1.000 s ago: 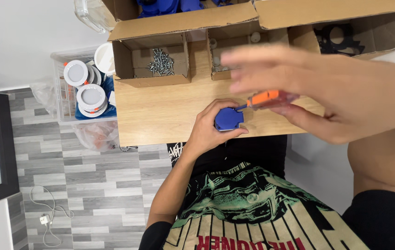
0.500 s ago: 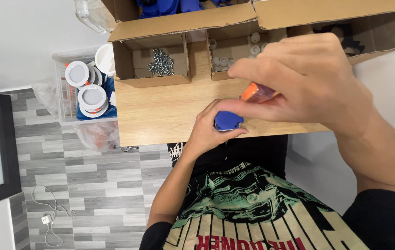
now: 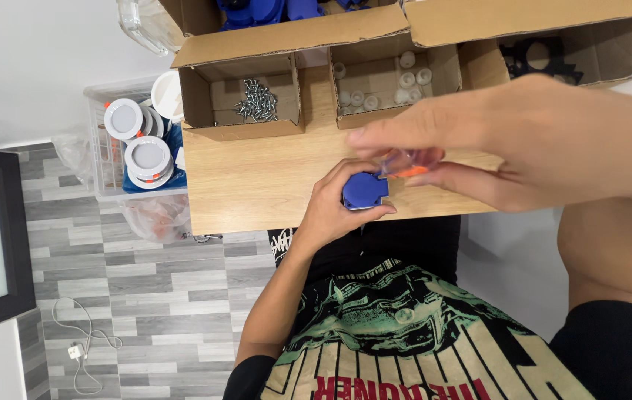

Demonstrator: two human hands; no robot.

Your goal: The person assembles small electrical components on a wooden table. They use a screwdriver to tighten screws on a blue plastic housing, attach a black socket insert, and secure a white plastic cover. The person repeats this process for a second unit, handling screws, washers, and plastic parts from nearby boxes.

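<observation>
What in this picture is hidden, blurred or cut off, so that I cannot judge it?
Head view only:
- Blue part: mostly covered by the left hand; its shape is unclear.
- Orange-handled tool: blurred, its tip hidden by the right hand.
- Black parts in the right box: half hidden by a cardboard flap.
- Blue items: cut off by the top edge.

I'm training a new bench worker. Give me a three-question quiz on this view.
1. True or false: the left hand holds a blue part.
2. What lies in the left box? A) screws B) white caps C) nothing
3. What colour is the handle of the tool in the right hand?

Key: 1 true; 2 A, screws; 3 orange.
</observation>
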